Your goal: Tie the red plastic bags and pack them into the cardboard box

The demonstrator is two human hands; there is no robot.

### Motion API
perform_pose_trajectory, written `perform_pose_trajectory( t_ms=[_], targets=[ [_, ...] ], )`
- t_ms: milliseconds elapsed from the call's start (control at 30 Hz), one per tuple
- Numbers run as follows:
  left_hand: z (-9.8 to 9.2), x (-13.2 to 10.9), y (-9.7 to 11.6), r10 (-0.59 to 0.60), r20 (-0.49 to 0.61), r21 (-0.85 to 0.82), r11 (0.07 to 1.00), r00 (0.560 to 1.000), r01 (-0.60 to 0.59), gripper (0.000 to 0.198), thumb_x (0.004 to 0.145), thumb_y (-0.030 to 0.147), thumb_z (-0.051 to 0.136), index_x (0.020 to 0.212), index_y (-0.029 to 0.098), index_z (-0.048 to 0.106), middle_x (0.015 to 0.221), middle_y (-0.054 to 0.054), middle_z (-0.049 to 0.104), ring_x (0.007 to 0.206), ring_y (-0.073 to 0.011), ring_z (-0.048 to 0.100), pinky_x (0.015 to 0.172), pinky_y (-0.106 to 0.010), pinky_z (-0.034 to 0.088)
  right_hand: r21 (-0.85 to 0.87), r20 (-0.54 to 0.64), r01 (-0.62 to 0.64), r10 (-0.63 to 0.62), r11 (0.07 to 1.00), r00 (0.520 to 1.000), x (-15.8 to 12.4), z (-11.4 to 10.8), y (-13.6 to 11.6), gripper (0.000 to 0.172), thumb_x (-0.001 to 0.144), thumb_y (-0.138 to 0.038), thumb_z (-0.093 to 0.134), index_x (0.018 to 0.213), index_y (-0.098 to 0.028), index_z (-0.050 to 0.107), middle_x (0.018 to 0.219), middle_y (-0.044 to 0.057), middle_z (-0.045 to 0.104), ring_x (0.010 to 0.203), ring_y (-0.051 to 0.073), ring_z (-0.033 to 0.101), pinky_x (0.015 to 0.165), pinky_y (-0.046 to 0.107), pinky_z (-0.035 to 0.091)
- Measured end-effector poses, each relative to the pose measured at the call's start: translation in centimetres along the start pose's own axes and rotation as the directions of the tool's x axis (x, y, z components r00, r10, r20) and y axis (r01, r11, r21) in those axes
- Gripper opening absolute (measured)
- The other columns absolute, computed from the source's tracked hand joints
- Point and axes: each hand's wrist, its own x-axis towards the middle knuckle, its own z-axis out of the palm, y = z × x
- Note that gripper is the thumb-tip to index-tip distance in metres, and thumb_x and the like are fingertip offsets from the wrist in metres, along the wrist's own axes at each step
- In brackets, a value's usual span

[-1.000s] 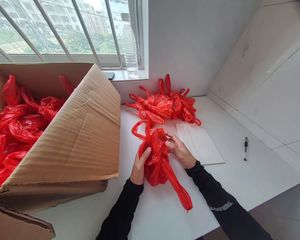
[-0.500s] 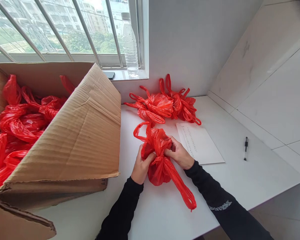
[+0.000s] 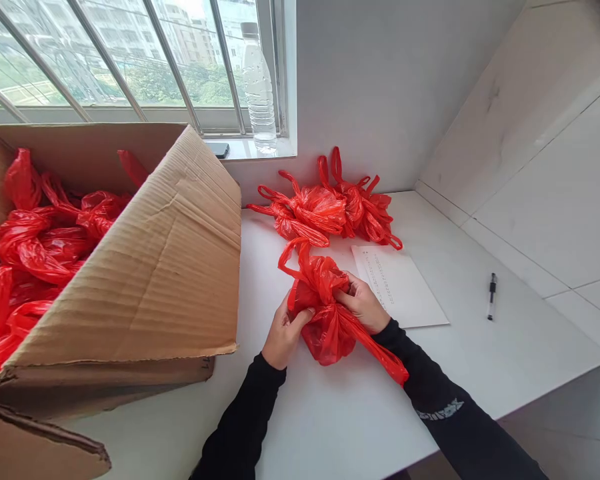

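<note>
A red plastic bag (image 3: 330, 337), knotted near its top, rests on the white table between my hands. My left hand (image 3: 286, 328) is closed on the bag's left side, thumb lying over the plastic. On the other side my right hand (image 3: 363, 303) pinches the bag beside the knot. One handle loop sticks up toward the back left; the other stretches to the lower right, against my right sleeve. What the bag contains is hidden. Just behind it lies a pile of similar knotted red bags (image 3: 320, 210).
A cardboard box (image 3: 175, 267) holding several red bags stands at the left, its flap jutting toward me. Right of the bag are a printed sheet (image 3: 410, 293) and a pen (image 3: 492, 297). A water bottle (image 3: 259, 93) and a phone (image 3: 219, 150) sit on the windowsill.
The bag has turned and shifted slightly right between my hands. Its lower handle has swung right and up to my right sleeve. Both hands still grip it.
</note>
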Motion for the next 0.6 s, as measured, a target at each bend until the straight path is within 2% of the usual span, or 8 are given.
perform_pose_trajectory(
  t_ms=[100,167,233,433,600],
  targets=[
    [0.34,0.21,0.24,0.031,-0.039,0.02,0.999,0.999,-0.03,0.031,0.081,0.031,0.069,0.107,0.018,0.061,0.102,-0.006,0.068,0.096,-0.023,0.061,0.085,-0.033,0.048,0.004,0.029,0.029,-0.03,1.0,0.999,-0.06,0.15,-0.05,0.042,0.079,-0.043,0.072,0.112,-0.021,0.058,0.102,0.004,0.067,0.092,0.019,0.062,0.083,0.03,0.049],
    [0.54,0.33,0.38,0.04,-0.049,0.009,0.999,0.998,-0.04,0.034,0.079,0.033,0.071,0.107,0.017,0.061,0.102,-0.006,0.069,0.095,-0.0227,0.062,0.084,-0.032,0.048,-0.006,0.057,0.057,-0.057,0.998,0.997,-0.09,0.26,-0.07,0.05,0.077,-0.043,0.074,0.119,-0.022,0.055,0.112,0.005,0.065,0.102,0.02,0.061,0.093,0.032,0.046],
    [0.64,0.4,0.39,0.031,-0.057,-0.005,1.0,0.998,-0.031,0.035,0.078,0.035,0.072,0.105,0.017,0.061,0.1,-0.006,0.07,0.091,-0.0215,0.063,0.081,-0.031,0.049,-0.011,0.082,0.072,-0.071,0.997,0.994,-0.12,0.33,-0.05,0.052,0.076,-0.042,0.075,0.12,-0.022,0.054,0.114,0.006,0.064,0.105,0.02,0.06,0.095,0.032,0.045],
    [0.3,0.33,-0.01,-0.03,-0.131,0.018,0.999,0.991,0.033,0.031,0.079,0.045,0.069,0.087,0.016,0.064,0.082,-0.003,0.069,0.076,-0.0196,0.062,0.071,-0.03,0.048,-0.021,0.072,0.039,-0.037,0.999,0.997,-0.33,0.46,0.08,0.035,0.08,-0.043,0.071,0.105,-0.021,0.059,0.095,0.003,0.067,0.086,0.019,0.062,0.081,0.032,0.049],
    [-0.01,0.0,-0.08,-0.05,-0.07,-0.072,0.996,0.996,0.045,0.019,0.085,0.036,0.063,0.089,0.017,0.065,0.084,-0.003,0.068,0.082,-0.0206,0.061,0.075,-0.03,0.047,-0.051,-0.007,0.044,-0.044,0.998,0.999,-0.15,0.34,-0.17,0.03,0.08,-0.044,0.069,0.096,-0.02,0.061,0.094,0.004,0.067,0.085,0.02,0.062,0.079,0.031,0.048]
  ],
)
